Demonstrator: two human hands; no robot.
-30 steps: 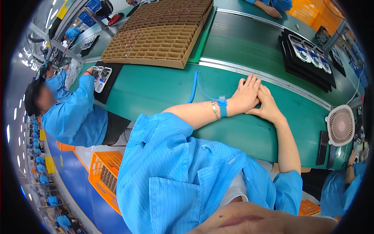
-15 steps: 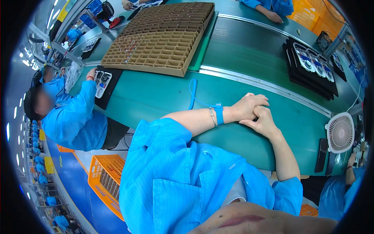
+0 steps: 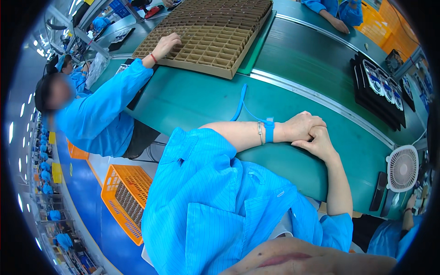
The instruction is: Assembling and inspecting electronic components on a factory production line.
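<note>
My left hand [image 3: 300,126] and my right hand [image 3: 320,144] are clasped together above the green tabletop [image 3: 197,98], their fingers closed around each other. No object shows between them, though the palms are hidden. On my left wrist sit a blue wrist strap [image 3: 269,130] and a silver bracelet [image 3: 260,133]. A blue coiled cord [image 3: 239,104] runs from the strap onto the table. Both forearms rest at the table's near side.
A large cardboard divider tray [image 3: 208,52] lies ahead to the left, where a co-worker's hand [image 3: 167,45] reaches over it. White-framed parts [image 3: 382,82] lie on stacked black sheets at the right. A white fan [image 3: 402,168] stands right; an orange crate [image 3: 133,169] sits lower left.
The co-worker on the left has moved a hand from the white-framed part up to the divider tray. The view has shifted slightly; my hands stay clasped.
</note>
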